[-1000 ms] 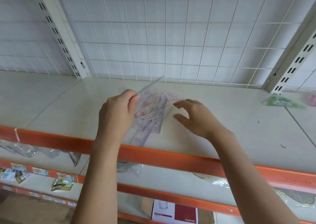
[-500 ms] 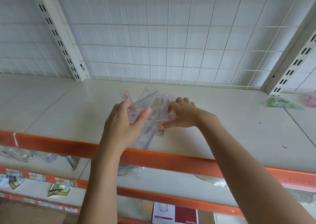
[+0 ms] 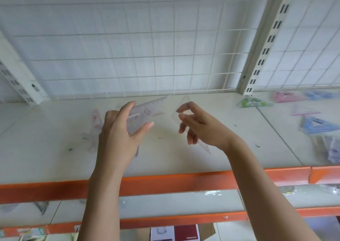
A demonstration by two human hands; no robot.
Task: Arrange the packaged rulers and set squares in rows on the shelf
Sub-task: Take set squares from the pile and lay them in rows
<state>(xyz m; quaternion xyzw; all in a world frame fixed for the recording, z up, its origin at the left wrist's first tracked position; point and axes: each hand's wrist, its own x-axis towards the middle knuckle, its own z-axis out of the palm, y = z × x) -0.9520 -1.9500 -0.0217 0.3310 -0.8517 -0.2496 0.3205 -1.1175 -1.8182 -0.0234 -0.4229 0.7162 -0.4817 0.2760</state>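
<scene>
My left hand (image 3: 119, 130) grips a bunch of clear packaged rulers and set squares (image 3: 145, 112) above the white shelf (image 3: 55, 148). My right hand (image 3: 200, 126) pinches one clear set square (image 3: 181, 108), drawn apart to the right of the bunch; its long point (image 3: 206, 148) juts out below the wrist. A pale pink packaged ruler (image 3: 96, 120) lies flat on the shelf left of my left hand. The frame is blurred, so print on the packs is not readable.
On the right section of the shelf lie a green pack (image 3: 253, 102), a pink pack (image 3: 287, 96), blue packs (image 3: 320, 125) and a pink-edged set square (image 3: 303, 112). Wire grid (image 3: 147, 47) backs the shelf; an orange front rail (image 3: 184, 182) edges it. Lower shelves hold more packs.
My right hand has pulled one clear set square out of the bunch and moved it right. The view has swung right, so more packs on the right shelf section show.
</scene>
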